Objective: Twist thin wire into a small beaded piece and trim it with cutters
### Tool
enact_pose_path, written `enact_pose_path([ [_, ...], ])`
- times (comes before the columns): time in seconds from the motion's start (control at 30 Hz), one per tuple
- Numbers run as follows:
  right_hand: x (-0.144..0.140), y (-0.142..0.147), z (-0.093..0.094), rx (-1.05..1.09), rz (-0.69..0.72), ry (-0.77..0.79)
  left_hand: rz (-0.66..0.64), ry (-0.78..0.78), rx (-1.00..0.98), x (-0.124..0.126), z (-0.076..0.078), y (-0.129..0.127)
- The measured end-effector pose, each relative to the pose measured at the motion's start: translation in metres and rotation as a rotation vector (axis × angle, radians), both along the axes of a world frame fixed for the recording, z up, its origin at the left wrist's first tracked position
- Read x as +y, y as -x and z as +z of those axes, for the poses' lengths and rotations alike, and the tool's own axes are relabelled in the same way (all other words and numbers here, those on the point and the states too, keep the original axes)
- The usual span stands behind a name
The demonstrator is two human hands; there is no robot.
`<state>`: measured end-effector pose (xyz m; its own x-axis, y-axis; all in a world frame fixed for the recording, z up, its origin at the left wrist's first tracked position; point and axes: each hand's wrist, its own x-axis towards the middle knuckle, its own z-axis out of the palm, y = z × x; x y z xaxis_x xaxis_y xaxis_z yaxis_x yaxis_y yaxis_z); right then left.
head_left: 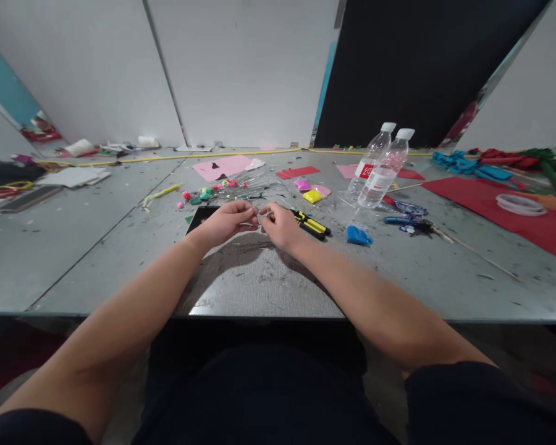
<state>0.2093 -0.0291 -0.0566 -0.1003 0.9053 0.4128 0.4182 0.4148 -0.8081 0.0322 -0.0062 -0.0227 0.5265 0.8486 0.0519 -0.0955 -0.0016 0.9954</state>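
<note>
Wire (259, 216) lies between left fingers (246, 216) and right fingers (267, 213), both pinching it.

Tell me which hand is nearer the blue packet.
Right. The right hand is to the left of the blue packet, apart from it, with a black-and-yellow tool between; the left hand is farther off, beyond the right hand.

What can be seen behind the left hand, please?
A black item partly shows behind the left hand, with pink and green pieces farther back; the hand covers the item's remainder.
</note>
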Motion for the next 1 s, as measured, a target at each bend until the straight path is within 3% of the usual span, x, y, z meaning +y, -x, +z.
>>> enact_pose_path([
  [0.57, -0.005, 0.002, 0.002, -0.127, 0.087, -0.031, 0.07, 0.02, 0.091, -0.002, 0.003, -0.001],
  [1.0, -0.002, 0.006, 0.009, -0.078, 0.166, 0.016, 0.072, 0.005, 0.043, -0.004, 0.002, -0.006],
])
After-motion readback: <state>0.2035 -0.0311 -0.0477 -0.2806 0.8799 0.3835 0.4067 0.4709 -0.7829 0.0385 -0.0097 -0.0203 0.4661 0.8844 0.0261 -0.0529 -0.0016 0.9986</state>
